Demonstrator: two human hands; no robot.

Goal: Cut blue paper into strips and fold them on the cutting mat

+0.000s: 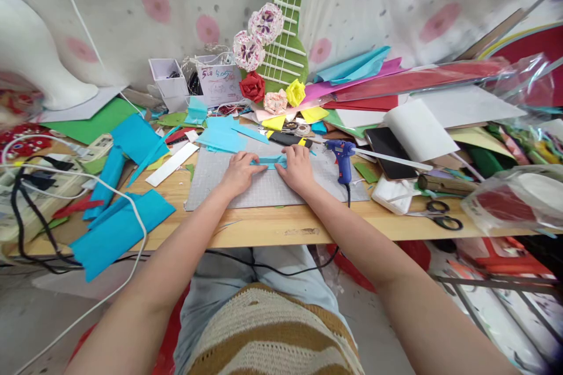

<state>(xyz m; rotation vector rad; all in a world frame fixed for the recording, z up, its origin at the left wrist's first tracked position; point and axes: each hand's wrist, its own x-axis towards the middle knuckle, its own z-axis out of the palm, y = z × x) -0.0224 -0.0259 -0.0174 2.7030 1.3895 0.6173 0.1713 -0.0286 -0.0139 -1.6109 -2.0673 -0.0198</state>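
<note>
A narrow strip of blue paper (269,160) lies across the grey cutting mat (264,190), stretched between my two hands. At its left end, my left hand (240,173) presses with thumb and fingers closed on the strip. My right hand (298,169) pinches the other end in the same way, its thumb toward the middle. Just beyond the strip is a black and yellow utility knife (288,139). Light blue paper sheets (222,133) lie behind my left hand. To the right of my right hand, a blue glue gun (342,161) with a long white glue stick rests on the mat.
Scissors (444,221) and a dark phone (389,152) lie at the right. Blue crepe paper (123,231) hangs over the front left edge near a white cable (141,220). At the back stands a green guitar shape (285,61) with paper flowers (253,87).
</note>
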